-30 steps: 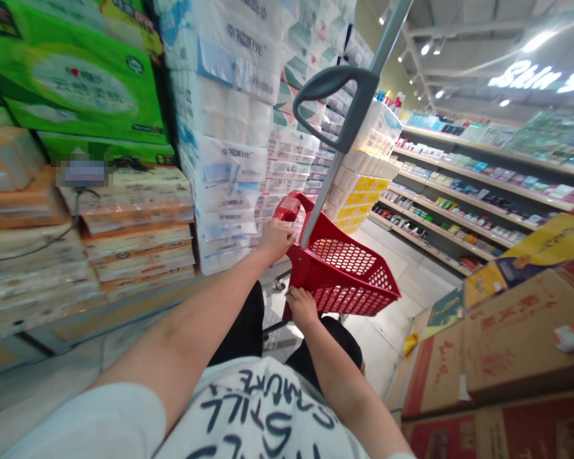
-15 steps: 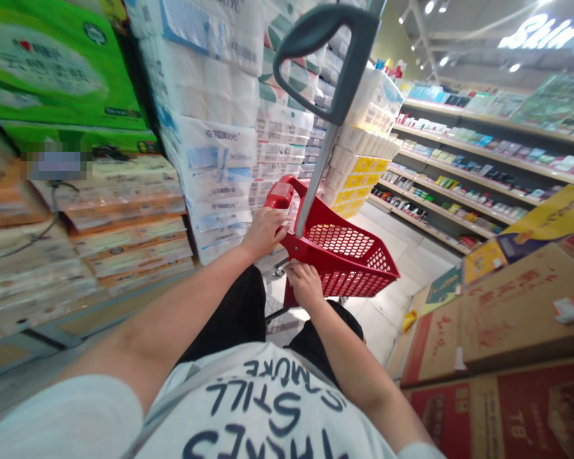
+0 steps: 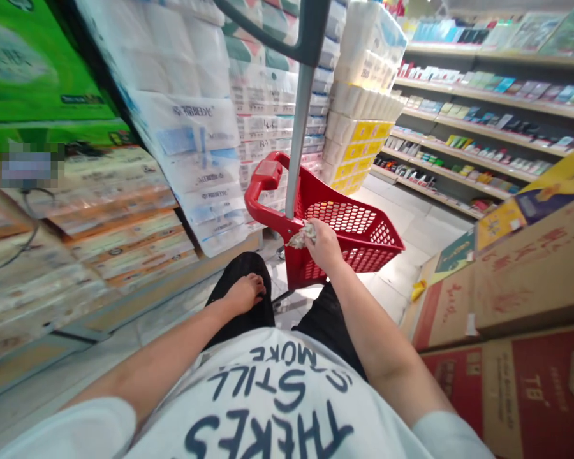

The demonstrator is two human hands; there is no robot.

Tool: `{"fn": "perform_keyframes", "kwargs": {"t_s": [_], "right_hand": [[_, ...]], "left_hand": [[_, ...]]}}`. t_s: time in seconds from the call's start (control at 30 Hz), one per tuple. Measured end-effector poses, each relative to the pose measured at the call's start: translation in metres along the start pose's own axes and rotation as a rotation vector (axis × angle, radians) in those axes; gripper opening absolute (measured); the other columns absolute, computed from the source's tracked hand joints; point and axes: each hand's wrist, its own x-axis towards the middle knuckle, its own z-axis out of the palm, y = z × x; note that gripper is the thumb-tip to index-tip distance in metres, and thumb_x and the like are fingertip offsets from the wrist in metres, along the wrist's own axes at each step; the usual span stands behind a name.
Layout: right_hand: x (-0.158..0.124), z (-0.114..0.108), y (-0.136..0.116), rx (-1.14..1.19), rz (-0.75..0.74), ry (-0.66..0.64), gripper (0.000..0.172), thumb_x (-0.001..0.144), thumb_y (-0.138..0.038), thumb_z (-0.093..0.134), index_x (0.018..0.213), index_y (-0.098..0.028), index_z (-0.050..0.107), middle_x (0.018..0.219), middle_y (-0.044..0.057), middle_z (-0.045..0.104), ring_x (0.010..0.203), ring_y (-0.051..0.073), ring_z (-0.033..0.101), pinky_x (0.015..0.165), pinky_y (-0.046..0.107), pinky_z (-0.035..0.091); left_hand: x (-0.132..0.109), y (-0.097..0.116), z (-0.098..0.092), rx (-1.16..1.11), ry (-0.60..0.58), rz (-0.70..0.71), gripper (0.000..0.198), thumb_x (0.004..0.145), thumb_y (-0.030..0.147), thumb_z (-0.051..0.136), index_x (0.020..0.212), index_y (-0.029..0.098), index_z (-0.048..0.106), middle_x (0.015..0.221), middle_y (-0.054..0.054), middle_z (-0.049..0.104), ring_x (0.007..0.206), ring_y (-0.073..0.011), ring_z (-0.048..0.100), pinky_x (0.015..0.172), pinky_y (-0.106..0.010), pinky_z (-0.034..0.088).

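Observation:
A red plastic shopping cart basket (image 3: pixel 363 239) stands on the aisle floor in front of me, with a grey pole (image 3: pixel 299 127) rising from its near rim to a dark handle at the top. My right hand (image 3: pixel 321 242) is closed on a crumpled whitish wad (image 3: pixel 300 238), held at the basket's near rim beside the pole's base. My left hand (image 3: pixel 245 293) rests on my left thigh over black trousers, fingers spread, holding nothing. The basket's red carry handle (image 3: pixel 263 182) curves up at its left.
Stacks of wrapped toilet paper (image 3: pixel 191 127) and tissue boxes (image 3: pixel 119 223) fill the left side. Brown cardboard cartons (image 3: pixel 530 299) stand close on the right. Shelves of small goods (image 3: pixel 483 127) run along the far right, with pale tiled floor (image 3: pixel 411 255) between.
My left hand let go of the basket's red handle and dropped to my thigh. My right hand rose from the basket's front wall to its rim, now holding a crumpled wad. The view tilted down.

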Motion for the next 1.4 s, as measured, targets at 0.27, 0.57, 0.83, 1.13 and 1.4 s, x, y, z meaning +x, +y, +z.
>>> {"fn": "perform_keyframes", "kwargs": {"t_s": [0.27, 0.57, 0.83, 1.13, 1.4], "right_hand": [[-0.006, 0.004, 0.0, -0.058, 0.005, 0.02, 0.032, 0.091, -0.026, 0.052, 0.121, -0.015, 0.052, 0.114, 0.012, 0.061, 0.107, 0.023, 0.053, 0.095, 0.037, 0.038], [-0.006, 0.004, 0.002, -0.015, 0.009, 0.03, 0.032, 0.088, -0.025, 0.055, 0.12, -0.017, 0.053, 0.113, 0.011, 0.062, 0.106, 0.025, 0.054, 0.095, 0.039, 0.04], [-0.007, 0.005, 0.001, 0.012, 0.018, 0.051, 0.034, 0.086, -0.021, 0.055, 0.12, -0.018, 0.054, 0.112, 0.01, 0.062, 0.104, 0.025, 0.055, 0.094, 0.04, 0.04], [-0.008, 0.005, 0.001, 0.019, 0.014, 0.066, 0.033, 0.087, -0.022, 0.055, 0.12, -0.018, 0.054, 0.112, 0.011, 0.062, 0.105, 0.026, 0.054, 0.094, 0.04, 0.04], [-0.009, 0.007, 0.003, 0.024, -0.018, 0.081, 0.033, 0.087, -0.024, 0.053, 0.119, -0.018, 0.054, 0.112, 0.011, 0.062, 0.104, 0.026, 0.055, 0.093, 0.041, 0.04]], "left_hand": [[0.017, 0.033, 0.003, 0.176, -0.171, -0.085, 0.009, 0.07, 0.032, 0.07, 0.073, 0.023, 0.072, 0.099, -0.012, 0.066, 0.107, -0.0317, 0.048, 0.084, -0.044, 0.032], [0.02, 0.042, 0.023, 0.193, -0.143, -0.107, 0.016, 0.076, 0.011, 0.056, 0.075, 0.016, 0.071, 0.098, -0.017, 0.068, 0.107, -0.0325, 0.05, 0.086, -0.049, 0.035], [0.013, -0.011, -0.009, -0.018, 0.016, -0.194, 0.023, 0.088, 0.022, 0.044, 0.087, 0.015, 0.066, 0.093, -0.012, 0.068, 0.091, -0.0208, 0.06, 0.084, -0.033, 0.043], [0.035, 0.032, 0.002, -0.559, 0.113, -0.129, 0.029, 0.076, 0.013, 0.05, 0.101, 0.017, 0.065, 0.091, -0.006, 0.071, 0.083, -0.0172, 0.066, 0.078, -0.03, 0.051], [0.0, -0.061, -0.036, -0.654, 0.531, -0.65, 0.043, 0.075, 0.026, 0.053, 0.115, 0.016, 0.064, 0.118, -0.009, 0.067, 0.111, -0.0233, 0.061, 0.1, -0.039, 0.046]]}}
